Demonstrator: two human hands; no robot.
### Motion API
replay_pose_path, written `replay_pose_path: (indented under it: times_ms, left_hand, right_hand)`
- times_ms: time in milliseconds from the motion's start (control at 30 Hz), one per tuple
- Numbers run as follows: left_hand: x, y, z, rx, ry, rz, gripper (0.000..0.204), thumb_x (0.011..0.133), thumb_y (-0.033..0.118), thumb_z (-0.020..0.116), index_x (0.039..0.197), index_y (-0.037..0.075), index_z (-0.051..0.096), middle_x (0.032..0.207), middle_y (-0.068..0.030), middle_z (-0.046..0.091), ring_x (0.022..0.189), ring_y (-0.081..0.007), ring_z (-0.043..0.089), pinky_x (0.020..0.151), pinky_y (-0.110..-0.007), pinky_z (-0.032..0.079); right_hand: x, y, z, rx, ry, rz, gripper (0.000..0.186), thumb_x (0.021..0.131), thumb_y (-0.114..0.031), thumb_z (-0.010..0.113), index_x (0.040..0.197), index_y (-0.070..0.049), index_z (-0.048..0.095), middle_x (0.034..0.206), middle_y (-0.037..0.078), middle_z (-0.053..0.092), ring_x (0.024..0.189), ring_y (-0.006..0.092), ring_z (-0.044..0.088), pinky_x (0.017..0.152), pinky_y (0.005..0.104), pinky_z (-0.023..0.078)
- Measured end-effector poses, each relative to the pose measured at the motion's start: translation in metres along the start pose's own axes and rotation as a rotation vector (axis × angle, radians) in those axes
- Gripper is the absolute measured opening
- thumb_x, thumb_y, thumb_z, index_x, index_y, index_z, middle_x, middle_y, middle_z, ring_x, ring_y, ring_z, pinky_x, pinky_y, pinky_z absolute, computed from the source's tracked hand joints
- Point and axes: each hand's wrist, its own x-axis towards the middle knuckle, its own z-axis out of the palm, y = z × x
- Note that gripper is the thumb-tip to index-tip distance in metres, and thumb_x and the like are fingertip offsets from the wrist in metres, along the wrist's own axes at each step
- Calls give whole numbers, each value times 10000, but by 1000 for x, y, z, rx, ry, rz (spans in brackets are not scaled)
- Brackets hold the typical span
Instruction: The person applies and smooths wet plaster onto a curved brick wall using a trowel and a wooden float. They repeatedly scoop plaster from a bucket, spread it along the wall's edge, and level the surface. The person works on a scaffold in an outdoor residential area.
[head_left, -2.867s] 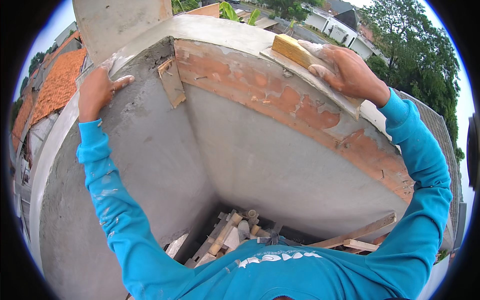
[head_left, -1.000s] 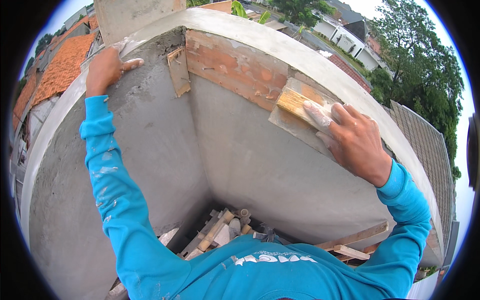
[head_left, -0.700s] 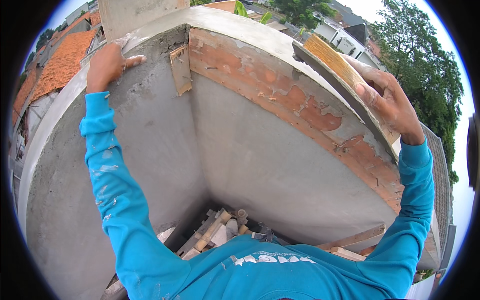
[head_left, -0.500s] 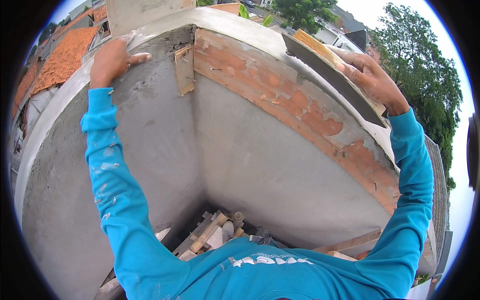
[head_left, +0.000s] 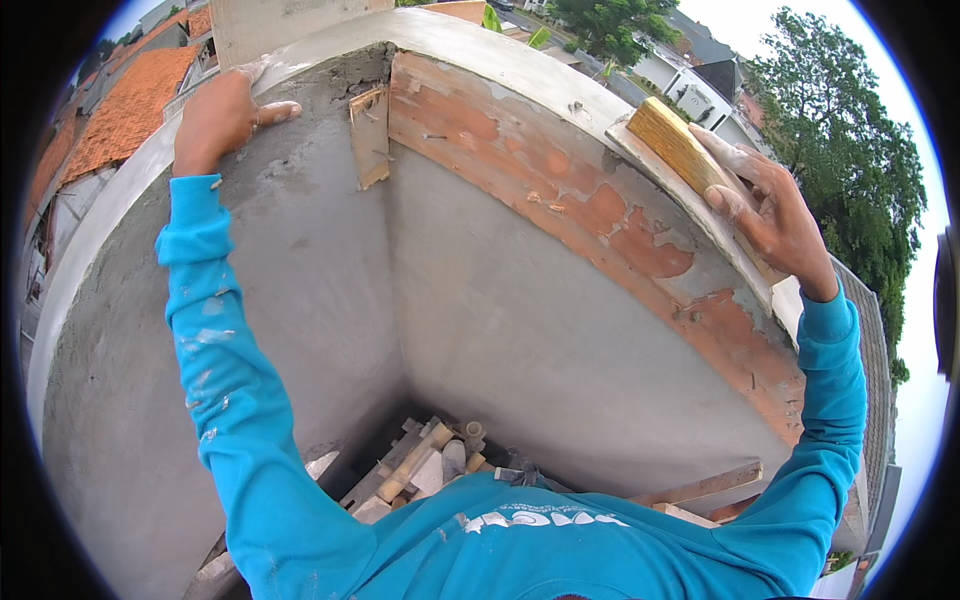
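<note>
Looks down into a deep, outdoor corner between two grey plastered walls, the left wall [head_left: 270, 280] and the right wall [head_left: 520, 310]. Has around this corner a pale, curved wall top [head_left: 520, 65], with an upright grey slab [head_left: 290, 20] at upper left. Holds the plastering float [head_left: 680, 155] in the right hand [head_left: 760, 205], fingers bent around its yellow wooden block handle. Has this float lengthwise along the top of the right wall; cannot tell whether the whole underside touches. Rests the left hand [head_left: 222, 118] over the rim of the left wall, thumb spread wide, other fingers partly hidden. Wears teal sleeves [head_left: 225, 340], spotted with pale, dry material. Has along the upper right wall a long reddish plank [head_left: 590, 210], patchy with grey cement and pierced by nails; in the corner, a short, splintered wooden piece [head_left: 370, 140]. Has below a jumble of blocks and rounded pieces [head_left: 430, 465], material difficult to tell, and to the right a straight wooden beam [head_left: 700, 484]. Sees beyond an orange tiled roof [head_left: 130, 105] and a tall leafy tree [head_left: 850, 130].
</note>
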Motion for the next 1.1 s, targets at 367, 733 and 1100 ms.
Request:
replay_pose_path:
  times_ms: [367,733,1100]
  left_hand:
    - [6,-1,2,-8,-13,-5,687,709,566,776,1064,-12,677,920,-238,691,879,-390,674,762,-471,524]
    - [5,14,-16,51,-118,-40,704,756,507,759,1230,9,612,1042,-236,675,976,-384,650,833,-456,507]
    - [-4,4,-12,43,-39,10,729,742,552,754,1160,-34,640,980,-242,687,920,-384,666,798,-464,520]
  right_hand:
    - [102,-9,47,-96,-25,-126,616,927,-495,599,1254,27,602,1239,258,600,1170,378,568,1026,454,428]
    - [57,60,37,-211,67,143,520,936,-407,606,1198,41,627,1110,245,649,1048,381,611,913,469,465]
    - [44,13,37,-228,86,-179,538,941,-416,588,1235,33,614,1159,250,646,1100,374,613,976,447,454]
